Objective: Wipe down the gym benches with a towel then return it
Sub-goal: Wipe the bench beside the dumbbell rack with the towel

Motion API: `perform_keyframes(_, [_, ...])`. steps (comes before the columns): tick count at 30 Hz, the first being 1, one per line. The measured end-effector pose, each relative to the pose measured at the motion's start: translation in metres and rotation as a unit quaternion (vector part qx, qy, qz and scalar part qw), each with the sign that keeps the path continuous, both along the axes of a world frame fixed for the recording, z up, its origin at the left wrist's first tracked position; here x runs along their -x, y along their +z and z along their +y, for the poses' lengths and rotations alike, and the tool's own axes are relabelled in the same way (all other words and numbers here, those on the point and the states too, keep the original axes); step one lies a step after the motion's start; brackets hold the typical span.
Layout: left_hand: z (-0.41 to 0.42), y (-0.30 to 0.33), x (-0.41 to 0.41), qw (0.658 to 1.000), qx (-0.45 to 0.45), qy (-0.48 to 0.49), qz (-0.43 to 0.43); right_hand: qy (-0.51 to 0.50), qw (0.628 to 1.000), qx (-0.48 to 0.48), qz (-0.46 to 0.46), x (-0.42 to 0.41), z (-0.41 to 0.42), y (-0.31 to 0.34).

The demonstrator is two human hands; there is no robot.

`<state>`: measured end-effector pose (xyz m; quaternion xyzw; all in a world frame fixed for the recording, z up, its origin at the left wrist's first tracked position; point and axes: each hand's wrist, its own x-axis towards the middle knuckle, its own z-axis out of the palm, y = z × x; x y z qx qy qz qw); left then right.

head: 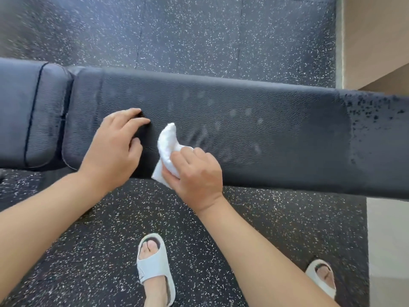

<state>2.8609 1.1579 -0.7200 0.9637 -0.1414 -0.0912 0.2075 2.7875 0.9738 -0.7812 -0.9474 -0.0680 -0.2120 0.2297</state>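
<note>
The person stands at the near side of a long black padded bench (265, 134) covered in pebbled leatherette, which runs left to right across the view. The right hand (197, 171) has its grip closed around a small bunched white terry towel (168, 147), pressing it onto the pad near the near edge, a little left of the middle. A corner of the towel hangs over the near edge. The left hand (115, 147) lies flat on the pad just left of the towel, fingers spread and holding nothing, apparently bracing.

The wiping looks under way rather than finished. Faint pale smudges and dull spots dot the pad to the right of the towel, and at the far right end the surface carries a scatter of dark specks; whether these are droplets, dirt or wear cannot be told. By that reading most of the long pad to the right is yet to be wiped. The separate dark seat pad (31, 111) at the left end shows no clear sign either way.

Only this one bench shows, on the black speckled rubber floor (199, 34), so other benches cannot be judged. The towel's return is not yet done, and no place for it is in view.
</note>
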Motion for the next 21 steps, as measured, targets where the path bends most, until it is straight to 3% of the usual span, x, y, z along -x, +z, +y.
perform_keyframes(5, [-0.056,0.006,0.011,1.0,0.002,-0.005,0.007,0.095,0.995,0.03,-0.013,0.005,-0.04,0.006])
perform_keyframes(16, [-0.252,-0.004,0.036,0.997,0.006,-0.075,-0.002,-0.047,0.995,0.081,-0.015,0.066,-0.276,0.0])
perform_keyframes(21, [-0.334,-0.011,0.042,0.991,0.0,-0.133,-0.018,-0.081,0.994,0.079,0.007,0.099,-0.34,0.001])
